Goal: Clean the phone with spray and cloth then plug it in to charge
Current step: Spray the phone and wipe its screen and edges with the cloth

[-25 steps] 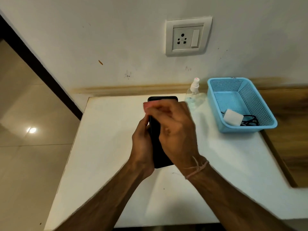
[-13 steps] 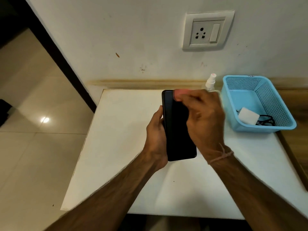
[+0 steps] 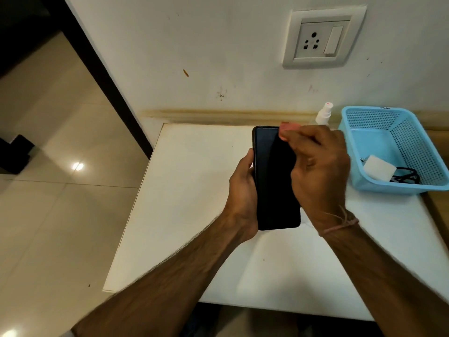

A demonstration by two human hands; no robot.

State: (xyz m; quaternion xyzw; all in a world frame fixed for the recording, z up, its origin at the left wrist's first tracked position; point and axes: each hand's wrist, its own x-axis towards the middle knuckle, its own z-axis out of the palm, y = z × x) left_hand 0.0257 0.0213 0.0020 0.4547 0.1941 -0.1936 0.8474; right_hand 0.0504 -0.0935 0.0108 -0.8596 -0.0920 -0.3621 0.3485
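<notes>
My left hand grips a black phone by its left edge, screen up, above the white table. My right hand pinches a small pink cloth and presses it on the phone's top right corner; most of the cloth is hidden in my fingers. A clear spray bottle with a white nozzle stands by the wall behind my right hand. A white charger with a black cable lies in the blue basket.
A white wall socket with a switch sits on the wall above the basket. The table's left edge drops to a tiled floor. A wooden surface adjoins the table on the right.
My right hand with the cloth has slid from the phone's left side to its top right corner. More of the dark screen shows now. The view has shifted left.
</notes>
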